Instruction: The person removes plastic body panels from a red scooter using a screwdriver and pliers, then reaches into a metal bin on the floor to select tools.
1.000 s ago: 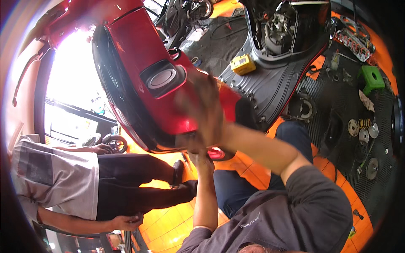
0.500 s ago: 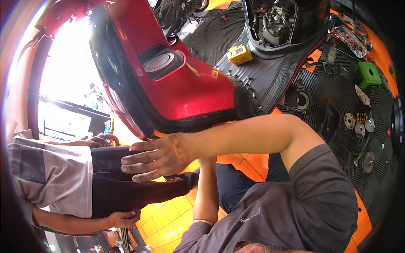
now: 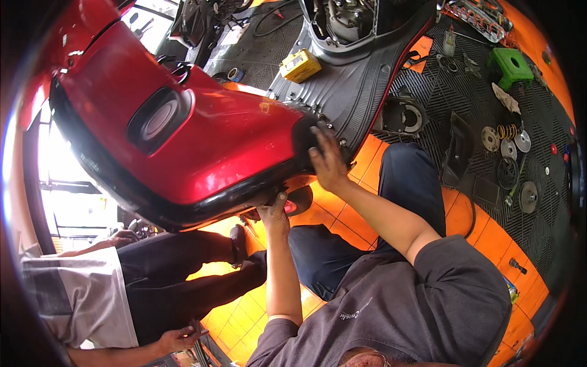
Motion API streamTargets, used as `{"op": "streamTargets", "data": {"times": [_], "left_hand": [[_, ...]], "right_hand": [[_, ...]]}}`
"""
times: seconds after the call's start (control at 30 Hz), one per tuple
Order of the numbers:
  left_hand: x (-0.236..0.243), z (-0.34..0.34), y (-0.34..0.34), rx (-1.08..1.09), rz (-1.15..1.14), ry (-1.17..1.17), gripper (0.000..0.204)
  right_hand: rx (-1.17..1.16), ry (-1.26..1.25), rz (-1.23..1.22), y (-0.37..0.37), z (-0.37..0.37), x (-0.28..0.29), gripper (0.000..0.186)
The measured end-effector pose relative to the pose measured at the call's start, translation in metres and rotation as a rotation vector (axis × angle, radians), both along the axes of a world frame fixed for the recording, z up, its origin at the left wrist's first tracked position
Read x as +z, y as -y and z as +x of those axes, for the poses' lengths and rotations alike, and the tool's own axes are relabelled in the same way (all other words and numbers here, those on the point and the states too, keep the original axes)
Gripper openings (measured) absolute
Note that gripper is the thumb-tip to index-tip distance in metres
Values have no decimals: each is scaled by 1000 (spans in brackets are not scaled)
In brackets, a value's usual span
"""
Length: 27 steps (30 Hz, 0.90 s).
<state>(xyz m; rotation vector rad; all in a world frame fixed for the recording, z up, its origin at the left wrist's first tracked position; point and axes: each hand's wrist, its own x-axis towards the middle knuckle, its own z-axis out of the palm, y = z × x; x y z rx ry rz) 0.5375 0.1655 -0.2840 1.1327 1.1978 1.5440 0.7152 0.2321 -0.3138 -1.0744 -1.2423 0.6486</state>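
A red scooter front panel [image 3: 226, 147] with a black lower edge fills the upper left, next to the ribbed black footboard [image 3: 324, 79]. My left hand [image 3: 275, 213] is raised under the panel's black lower edge, thumb up and fingers curled. What those fingers hold is hidden beneath the edge. My right hand [image 3: 330, 160] lies with spread fingers against the panel's black end [image 3: 304, 137], by the footboard. A yellow box [image 3: 300, 66] stands on the footboard.
A person in a grey shirt [image 3: 92, 287] stands close on my left. Loose round metal parts [image 3: 509, 148], a dark tray-like cover [image 3: 457, 147] and a green stool [image 3: 512, 68] are on the black mat at the right. A small dark part [image 3: 518, 266] lies on orange tiles.
My right hand has swung away from in front of the other person to the panel's black end. My left hand now shows under the edge. The whole view has shifted.
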Motion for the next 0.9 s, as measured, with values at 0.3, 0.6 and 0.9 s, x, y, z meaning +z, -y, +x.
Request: {"op": "streamTargets", "data": {"times": [0.3, 0.6, 0.9], "left_hand": [[8, 0, 1, -60, -56, 4, 77], [-18, 18, 2, 127, -235, -99, 59], [-27, 52, 2, 200, -277, -232, 48]], "right_hand": [[35, -123, 83, -11, -10, 18, 42], [58, 13, -348, 13, 24, -58, 37], [65, 102, -124, 80, -1, -83, 49]]}}
